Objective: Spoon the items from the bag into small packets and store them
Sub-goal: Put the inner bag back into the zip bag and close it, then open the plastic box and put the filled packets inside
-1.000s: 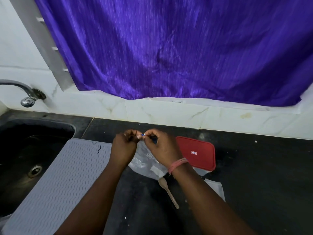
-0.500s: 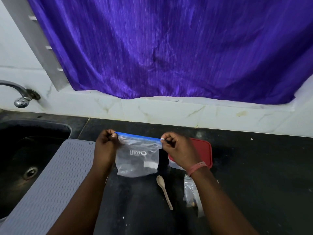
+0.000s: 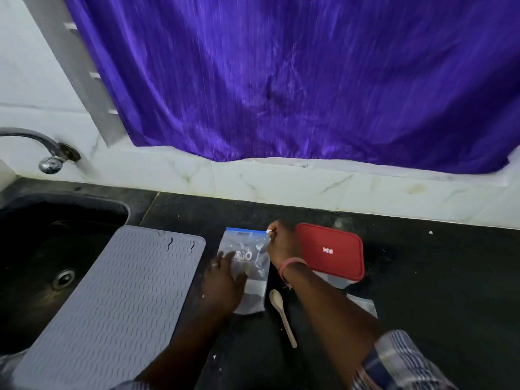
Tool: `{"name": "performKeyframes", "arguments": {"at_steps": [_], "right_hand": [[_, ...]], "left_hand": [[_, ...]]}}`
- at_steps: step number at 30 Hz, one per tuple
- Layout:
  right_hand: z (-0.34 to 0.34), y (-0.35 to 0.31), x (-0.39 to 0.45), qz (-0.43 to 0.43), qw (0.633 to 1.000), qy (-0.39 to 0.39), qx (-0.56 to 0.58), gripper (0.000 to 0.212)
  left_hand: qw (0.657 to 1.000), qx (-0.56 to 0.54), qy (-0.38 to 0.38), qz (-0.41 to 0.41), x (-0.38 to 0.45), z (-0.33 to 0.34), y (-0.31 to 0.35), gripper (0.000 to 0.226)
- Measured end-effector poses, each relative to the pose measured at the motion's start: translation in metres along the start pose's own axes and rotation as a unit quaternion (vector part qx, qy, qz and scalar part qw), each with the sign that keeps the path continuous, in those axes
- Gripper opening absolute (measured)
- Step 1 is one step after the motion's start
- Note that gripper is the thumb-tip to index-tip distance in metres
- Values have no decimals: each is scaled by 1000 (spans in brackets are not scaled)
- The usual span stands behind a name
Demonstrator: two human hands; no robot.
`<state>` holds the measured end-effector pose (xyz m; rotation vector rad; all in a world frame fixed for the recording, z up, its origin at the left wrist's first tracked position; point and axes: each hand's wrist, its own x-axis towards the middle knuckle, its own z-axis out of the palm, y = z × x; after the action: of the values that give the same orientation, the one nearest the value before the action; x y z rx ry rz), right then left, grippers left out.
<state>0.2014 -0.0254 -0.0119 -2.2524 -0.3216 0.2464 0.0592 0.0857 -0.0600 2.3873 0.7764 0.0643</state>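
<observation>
Zip bag (image 3: 247,249) now lies flat on the black counter (image 3: 422,277), no longer held up. We see left hand (image 3: 222,280) flat on it, fingers spread; right hand (image 3: 281,243) pinches its blue top corner, wooden spoon (image 3: 281,313) just beside.

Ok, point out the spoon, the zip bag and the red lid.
spoon (image 3: 282,313): head view, on its handle.
zip bag (image 3: 247,243): head view, on its clear front.
red lid (image 3: 329,250): head view, on its top face.

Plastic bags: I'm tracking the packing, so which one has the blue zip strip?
The printed bag under both hands; the plain packet beside the right forearm shows no blue.
</observation>
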Motion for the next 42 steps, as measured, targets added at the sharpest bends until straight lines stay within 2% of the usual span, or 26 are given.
{"name": "performKeyframes", "arguments": {"at_steps": [2,5,6,8,9,11,13,15,18,21,23,25,27,29,31,33,36,39,41,42], "right_hand": [[5,1,6,-2,1000,9,-16,34],[20,7,-1,-45,989,-64,-125,65],[27,10,-9,-80,980,-83,-163,67],[44,18,-24,-140,954,-143,-223,57],[52,26,-30,-150,937,-190,-250,53],[64,45,-35,-137,906,-273,-292,62],[67,61,-34,-128,901,-297,-289,74],[62,66,-32,-116,920,-296,-227,68],[45,61,-37,-129,946,-247,-167,49],[30,62,-58,-185,958,-130,-175,26],[22,74,-72,-181,961,-58,-199,15],[19,91,-84,-135,968,-55,-206,20],[21,98,-94,-101,967,-119,-200,25],[27,106,-100,-49,973,-141,-174,28],[31,106,-100,-16,983,-104,-151,28],[24,103,-100,-24,991,-59,-116,26],[-6,96,-104,-33,999,3,-25,22],[-60,97,-108,21,985,113,130,18],[-96,114,-96,77,952,201,217,12],[-112,126,-87,108,935,243,237,16]], "left_hand": [[996,39,-86,3,-2,11,-7,69],[979,94,-179,-14,0,17,-14,78],[977,105,-186,-22,-2,18,-16,81],[975,128,-181,-20,-2,20,-17,87],[973,142,-180,-13,-1,21,-15,88],[971,161,-177,-3,0,20,-12,86],[971,158,-179,-3,4,20,-11,85],[969,161,-187,-2,8,21,-12,85],[972,147,-181,-11,10,20,-7,84],[993,84,-82,13,7,25,7,67],[998,15,-36,40,1,30,20,60],[997,-28,-27,62,-4,36,33,56],[996,-60,-28,56,-7,39,46,51],[994,-90,-36,51,-9,41,56,45],[991,-119,-50,35,-8,46,61,41],[986,-158,-51,4,-6,47,69,38],[982,-181,-17,-49,3,41,83,27],[976,-199,-26,-84,18,42,102,32],[969,-220,-42,-102,22,48,114,46],[967,-227,-43,-106,23,54,118,52]]}}
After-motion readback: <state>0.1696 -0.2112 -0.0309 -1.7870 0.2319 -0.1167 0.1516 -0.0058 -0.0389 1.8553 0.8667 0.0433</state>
